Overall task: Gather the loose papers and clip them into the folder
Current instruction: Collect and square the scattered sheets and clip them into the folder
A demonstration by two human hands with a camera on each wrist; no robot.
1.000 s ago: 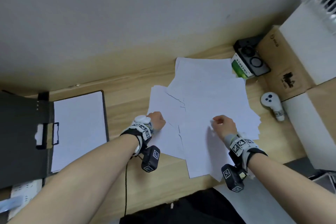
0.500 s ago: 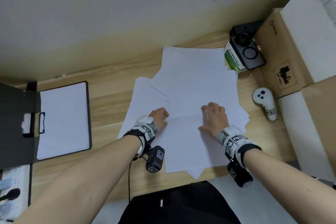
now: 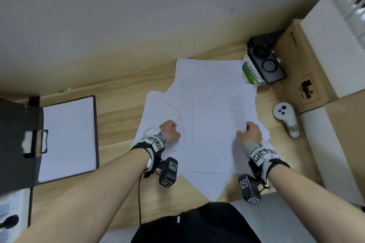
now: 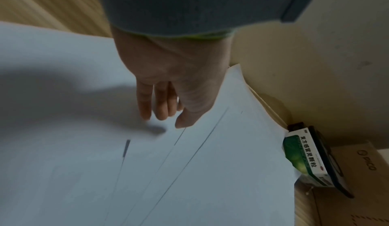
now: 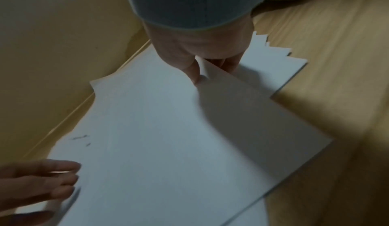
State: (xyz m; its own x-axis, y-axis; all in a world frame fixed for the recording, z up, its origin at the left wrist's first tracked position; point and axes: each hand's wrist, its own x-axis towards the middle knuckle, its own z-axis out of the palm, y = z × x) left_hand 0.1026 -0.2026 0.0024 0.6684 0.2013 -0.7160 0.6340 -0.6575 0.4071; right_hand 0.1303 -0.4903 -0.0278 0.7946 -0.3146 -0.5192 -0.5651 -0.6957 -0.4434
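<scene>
On the wooden desk (image 3: 118, 124), the loose papers (image 3: 213, 116) lie fanned in an overlapping pile at the middle, their sheet count unclear; the top sheet's long axis runs from the near edge toward the wall. One open black folder (image 3: 17, 140) lies well apart at the left, its clip pointing left, one white pad in it. From the head, the left hand (image 3: 169, 130) rests on the pile's left part; its wrist view shows the fingers straight and apart, tips on paper. Only the right wrist view shows the right hand (image 5: 202, 51) with its grip pinching the top sheet's right edge, thumb above.
</scene>
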